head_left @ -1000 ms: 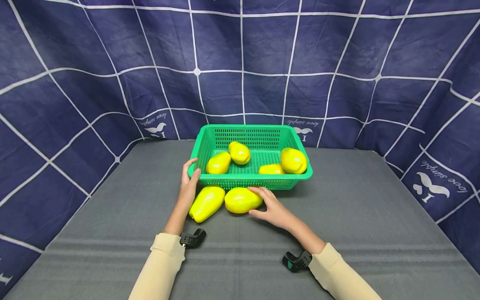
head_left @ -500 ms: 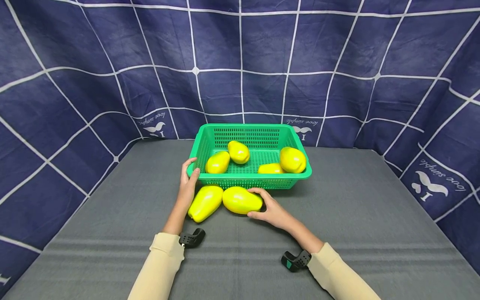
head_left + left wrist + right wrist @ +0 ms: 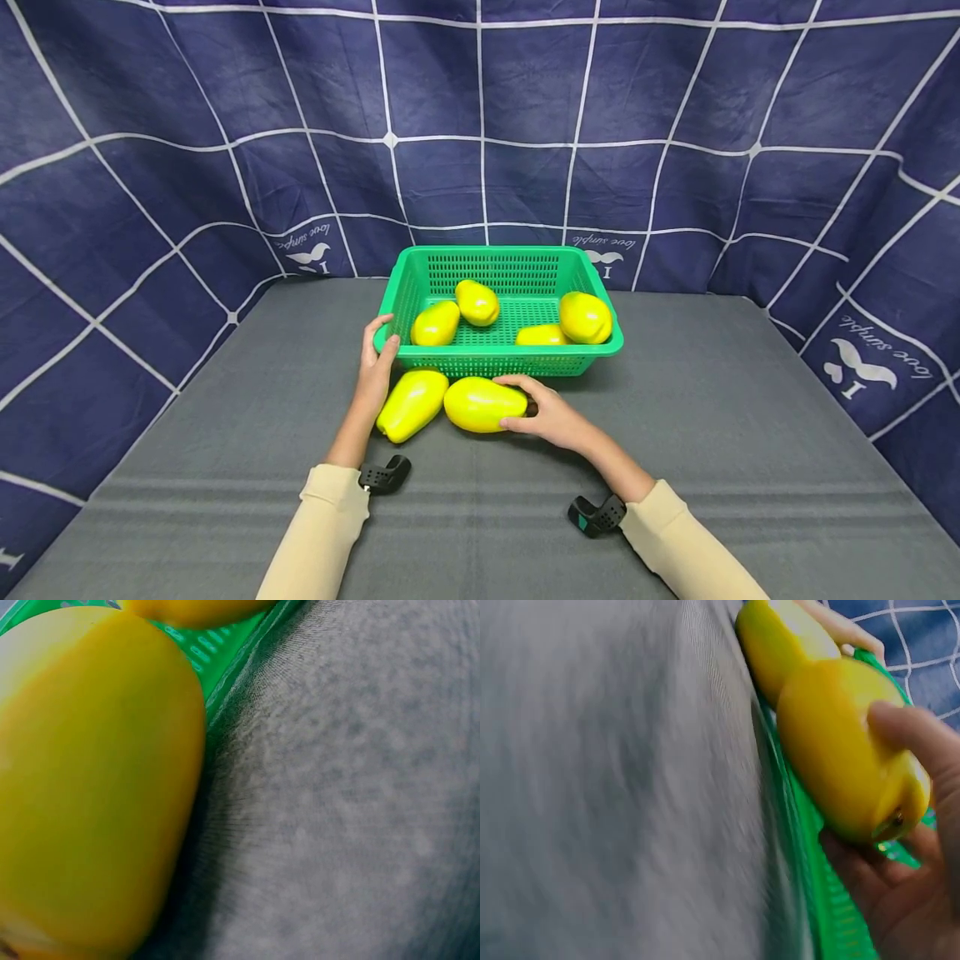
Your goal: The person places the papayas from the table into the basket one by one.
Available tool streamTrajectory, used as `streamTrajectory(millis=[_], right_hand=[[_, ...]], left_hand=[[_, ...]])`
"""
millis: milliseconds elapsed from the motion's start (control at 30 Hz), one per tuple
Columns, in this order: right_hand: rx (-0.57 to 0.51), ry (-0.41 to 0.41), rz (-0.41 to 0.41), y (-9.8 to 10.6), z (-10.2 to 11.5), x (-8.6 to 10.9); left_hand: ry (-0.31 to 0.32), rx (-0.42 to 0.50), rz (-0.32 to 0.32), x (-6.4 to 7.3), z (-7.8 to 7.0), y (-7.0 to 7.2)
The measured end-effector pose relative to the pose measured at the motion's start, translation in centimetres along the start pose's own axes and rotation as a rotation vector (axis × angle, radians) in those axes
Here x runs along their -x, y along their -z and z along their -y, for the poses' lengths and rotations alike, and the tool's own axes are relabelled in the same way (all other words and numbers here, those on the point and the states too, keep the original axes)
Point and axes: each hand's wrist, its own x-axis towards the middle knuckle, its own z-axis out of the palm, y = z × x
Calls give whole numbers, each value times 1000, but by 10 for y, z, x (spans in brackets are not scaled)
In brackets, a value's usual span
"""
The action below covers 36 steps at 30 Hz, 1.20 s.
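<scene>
In the head view, the person's left hand [image 3: 377, 360] holds the near left corner of a green basket [image 3: 487, 362], thumb and fingers bent about the rim. Their right hand [image 3: 547, 413] is opened as wide as a yellow fruit [image 3: 483, 406] is thick, gripping its right end, a small gap showing before the palm. That fruit is at the basket's near side, against a second fruit [image 3: 412, 405]; four more fruits [image 3: 477, 302] lie inside.

The left wrist view is mostly fruit, so I can't judge that hand's grip from there.

In the right wrist view, thumb and fingers clasp opposite sides.
</scene>
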Motion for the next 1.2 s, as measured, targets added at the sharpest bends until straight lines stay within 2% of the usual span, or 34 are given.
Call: streamTrajectory(millis=[233,367,467,633,800,1067,1200], right_hand=[[64,29,35,17,20,4],[70,49,19,27,30,7],[75,64,-13,36,40,10],[77,63,-57,53,55,17],[98,31,-125,76,66,27],[218,-56,-244,120,71,53],[277,-87,-308,139,71,68]], left_hand=[[-23,-10,-2,2,-3,-1],[-19,-1,10,7,-17,-3],[-22,1,16,11,-26,-5],[-18,0,18,12,-28,-5],[-12,6,17,12,-26,-4],[-22,3,22,12,-25,-4],[-25,16,21,8,-16,-2]])
